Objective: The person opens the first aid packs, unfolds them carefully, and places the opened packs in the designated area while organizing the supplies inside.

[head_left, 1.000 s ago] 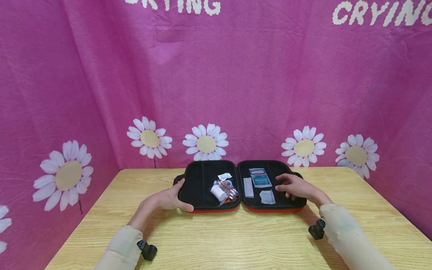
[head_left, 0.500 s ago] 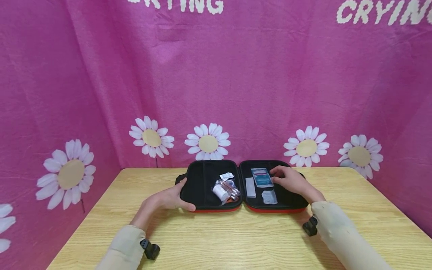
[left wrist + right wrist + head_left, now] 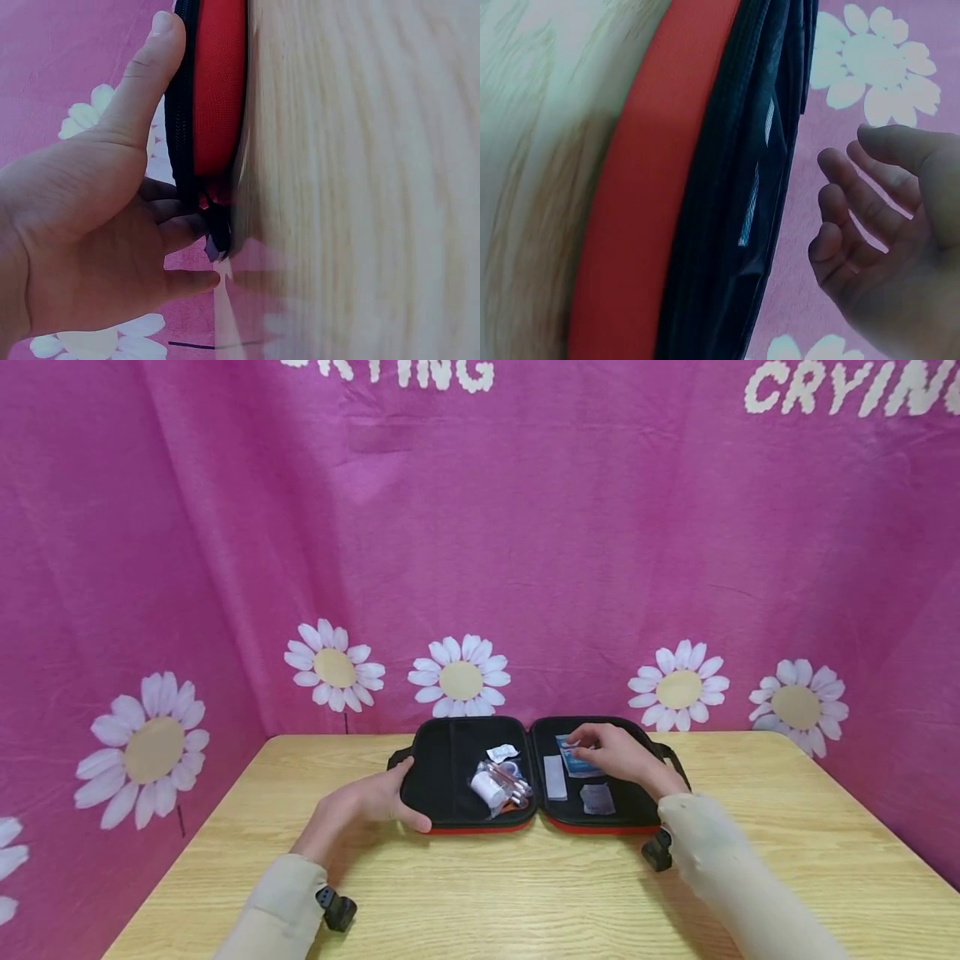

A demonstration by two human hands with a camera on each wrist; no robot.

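An unfolded black first-aid case with a red shell lies on the table, both halves facing up. My left hand grips its left end, thumb along the zipped rim and fingers by the side handle, as the left wrist view shows. Over the right half hovers my right hand, fingers loosely bent and holding nothing. Beneath its fingertips is a blue-and-white flat packet, partly covered by the hand. A white strip and a small pale square packet lie close by.
In the left half sit a clear bag of white rolls and slim sticks and a small white sachet. A handle sticks out at the right end. The wooden table meets a pink flowered curtain behind.
My right hand has moved left across the right half, from beside the blue-and-white packet to above it. My left hand stays on the case's left end.
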